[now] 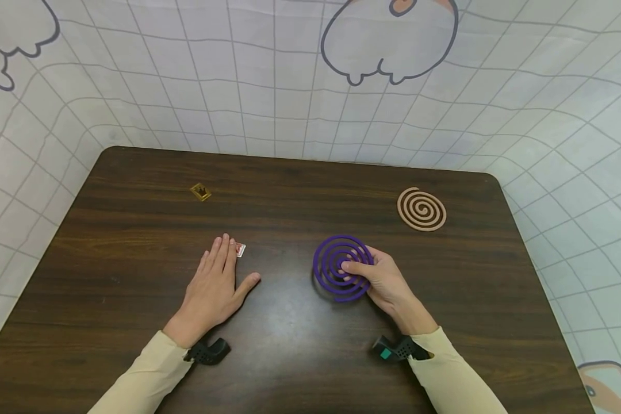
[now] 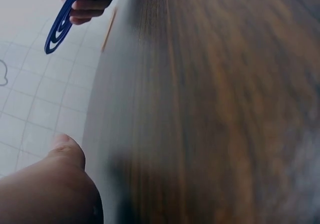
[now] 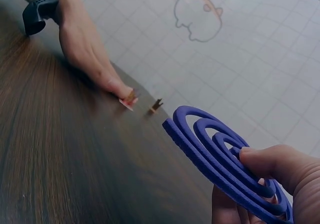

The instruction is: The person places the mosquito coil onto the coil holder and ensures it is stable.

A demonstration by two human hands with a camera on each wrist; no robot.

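Left of the tan coil (image 1: 423, 209), the right hand (image 1: 387, 283) pinches the purple coil (image 3: 215, 171), which probably wants a light, steady grip near its centre; farther left, the left hand (image 1: 217, 287) lies flat, uncurled.

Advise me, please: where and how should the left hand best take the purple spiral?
Probably pinch the left rim of the purple spiral, coming from the left: the right hand holds its middle and right side, while this thin rim is free and seems raised above the table.
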